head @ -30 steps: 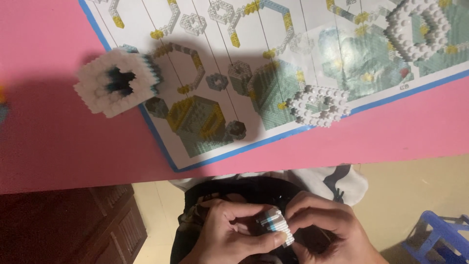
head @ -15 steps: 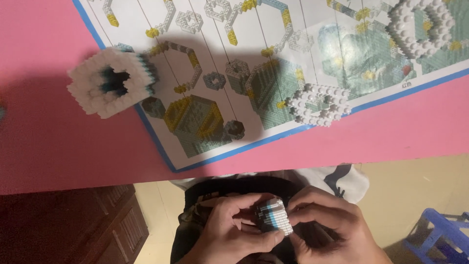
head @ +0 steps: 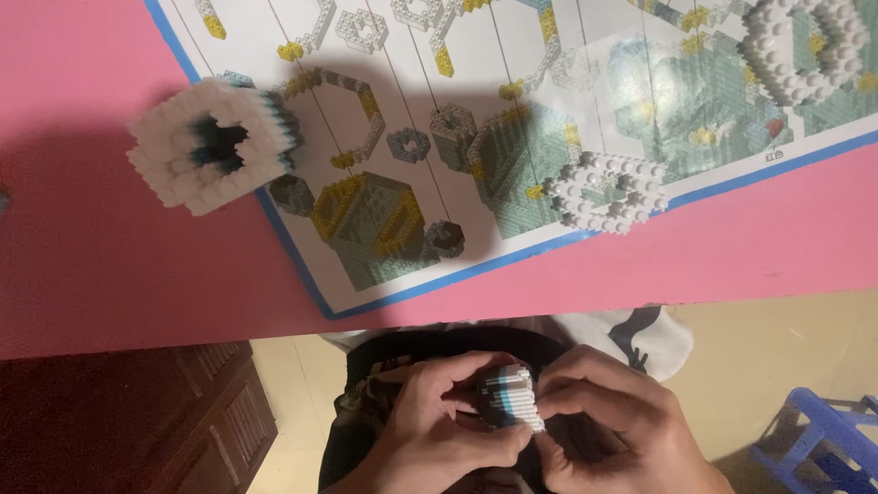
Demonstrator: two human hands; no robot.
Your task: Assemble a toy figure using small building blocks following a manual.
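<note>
Here, striped brick stack [head: 514,397] pinched between left hand [head: 437,428] and right hand [head: 611,423] fingers

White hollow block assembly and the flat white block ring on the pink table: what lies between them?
Head view: only the printed instruction sheet between assembly and ring.

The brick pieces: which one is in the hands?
The small striped brick stack, pinched between both hands below the table; the tube and ring lie untouched.
</note>
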